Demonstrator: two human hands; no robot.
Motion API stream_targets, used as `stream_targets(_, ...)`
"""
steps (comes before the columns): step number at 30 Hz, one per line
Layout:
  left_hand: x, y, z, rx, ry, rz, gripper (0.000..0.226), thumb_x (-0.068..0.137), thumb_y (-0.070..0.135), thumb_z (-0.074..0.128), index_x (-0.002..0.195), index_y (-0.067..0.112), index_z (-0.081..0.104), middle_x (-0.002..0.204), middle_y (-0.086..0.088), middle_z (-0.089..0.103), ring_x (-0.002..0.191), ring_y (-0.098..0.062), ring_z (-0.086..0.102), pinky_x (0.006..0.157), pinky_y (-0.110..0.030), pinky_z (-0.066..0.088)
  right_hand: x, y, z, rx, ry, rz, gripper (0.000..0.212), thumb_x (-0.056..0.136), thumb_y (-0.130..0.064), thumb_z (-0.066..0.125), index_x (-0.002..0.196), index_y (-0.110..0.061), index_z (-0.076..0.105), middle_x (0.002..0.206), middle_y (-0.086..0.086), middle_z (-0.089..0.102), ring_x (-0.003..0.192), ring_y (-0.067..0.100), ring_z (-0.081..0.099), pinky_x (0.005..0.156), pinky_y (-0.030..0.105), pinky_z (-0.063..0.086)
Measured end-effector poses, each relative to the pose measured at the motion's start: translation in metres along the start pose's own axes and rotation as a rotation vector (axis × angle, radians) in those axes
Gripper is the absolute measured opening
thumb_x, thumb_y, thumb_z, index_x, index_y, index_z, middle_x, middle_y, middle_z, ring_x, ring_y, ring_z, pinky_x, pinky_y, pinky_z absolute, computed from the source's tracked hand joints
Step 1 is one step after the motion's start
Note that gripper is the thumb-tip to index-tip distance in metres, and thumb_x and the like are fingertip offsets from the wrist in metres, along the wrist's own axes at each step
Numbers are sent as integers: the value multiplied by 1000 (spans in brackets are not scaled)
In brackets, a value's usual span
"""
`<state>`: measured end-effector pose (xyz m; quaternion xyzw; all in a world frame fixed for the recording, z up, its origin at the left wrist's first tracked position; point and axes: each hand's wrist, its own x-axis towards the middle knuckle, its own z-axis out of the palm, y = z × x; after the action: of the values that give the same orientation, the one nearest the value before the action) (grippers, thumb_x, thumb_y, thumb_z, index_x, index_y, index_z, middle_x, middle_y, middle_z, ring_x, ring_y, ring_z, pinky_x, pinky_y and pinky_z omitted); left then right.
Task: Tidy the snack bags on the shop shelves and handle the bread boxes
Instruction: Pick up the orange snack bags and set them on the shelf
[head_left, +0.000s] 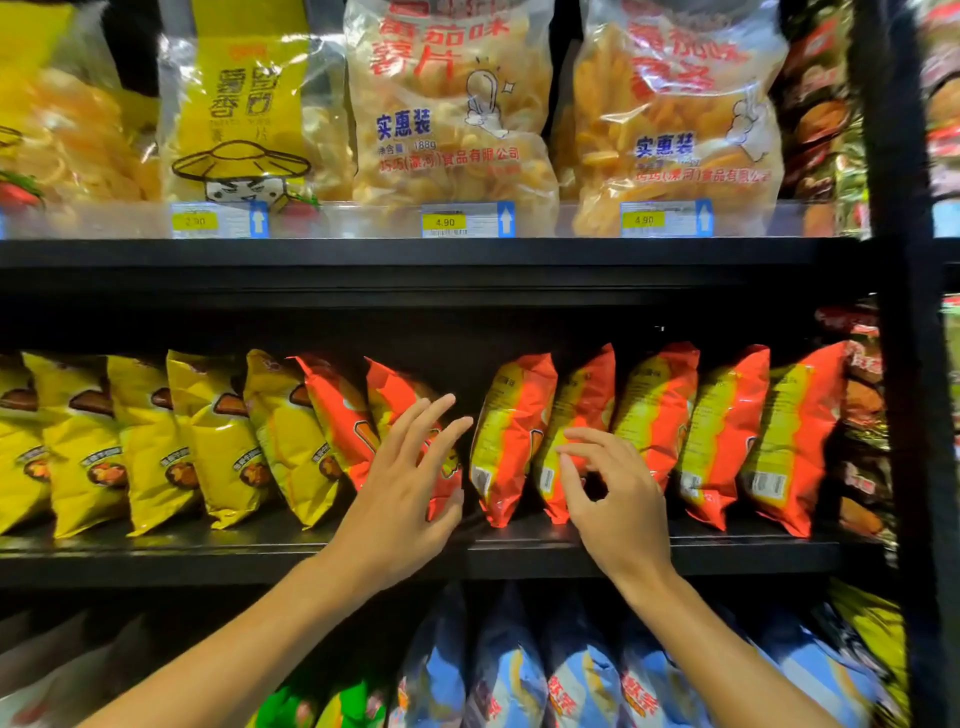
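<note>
Hands reach to the middle shelf, where red snack bags stand in a row beside yellow snack bags. The left hand has its fingers spread wide and straight, lying against a leaning red bag. The right hand has loosely curled fingers and holds nothing, just in front of another red bag.

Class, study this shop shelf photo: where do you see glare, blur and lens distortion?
Head view: glare on the clear chip bags up top; blur on the blue bags at the bottom edge; wide-angle bending of the black upright at right; the orange bags in the middle stay sharp.
</note>
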<state>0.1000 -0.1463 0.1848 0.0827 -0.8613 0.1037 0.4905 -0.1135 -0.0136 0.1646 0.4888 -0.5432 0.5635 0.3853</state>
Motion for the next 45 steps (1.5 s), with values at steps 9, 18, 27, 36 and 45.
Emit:
stream_targets(9, -99, -87, -52, 298, -32, 14, 45, 105, 41, 42, 139, 18, 61, 148, -1, 53, 143, -25, 45, 118, -39, 35, 4, -77, 32, 138, -89, -238, 20, 94, -22, 65, 111, -21, 76, 116, -11, 73, 113, 8, 65, 103, 17, 44)
stream_targets(18, -153, -115, -56, 311, -11, -32, 51, 103, 49, 39, 140, 20, 60, 134, 5, 60, 124, -20, 56, 112, -37, 32, -1, -131, 117, 22, -339, 302, 87, 88, -41, 78, 158, -20, 31, 158, -2, 37, 143, 18, 41, 116, 38, 40)
stream_targets(27, -154, -116, -52, 286, 7, -47, 51, 101, 49, 42, 137, 18, 61, 131, 2, 60, 122, -23, 55, 109, -40, 35, -10, -146, 116, -101, -120, 373, 68, 91, -31, 75, 152, -32, 45, 144, -7, 60, 129, 20, 59, 102, 40, 51)
stream_targets(36, -154, -102, -70, 119, -68, -143, 58, 99, 52, 39, 145, 19, 51, 144, 1, 48, 135, -26, 46, 117, -43, 24, -26, -192, 23, 149, 91, 249, 66, 91, -27, 79, 150, -31, 50, 132, -12, 65, 123, 4, 59, 104, 34, 52)
stream_targets(45, -175, 77, -109, -942, 13, -310, 76, 94, 51, 56, 160, 45, 19, 164, 27, 26, 152, 2, 25, 119, -16, 27, -144, -224, -36, 184, 9, 138, 67, 88, -31, 78, 149, -28, 51, 141, -22, 59, 135, 13, 55, 110, 25, 43)
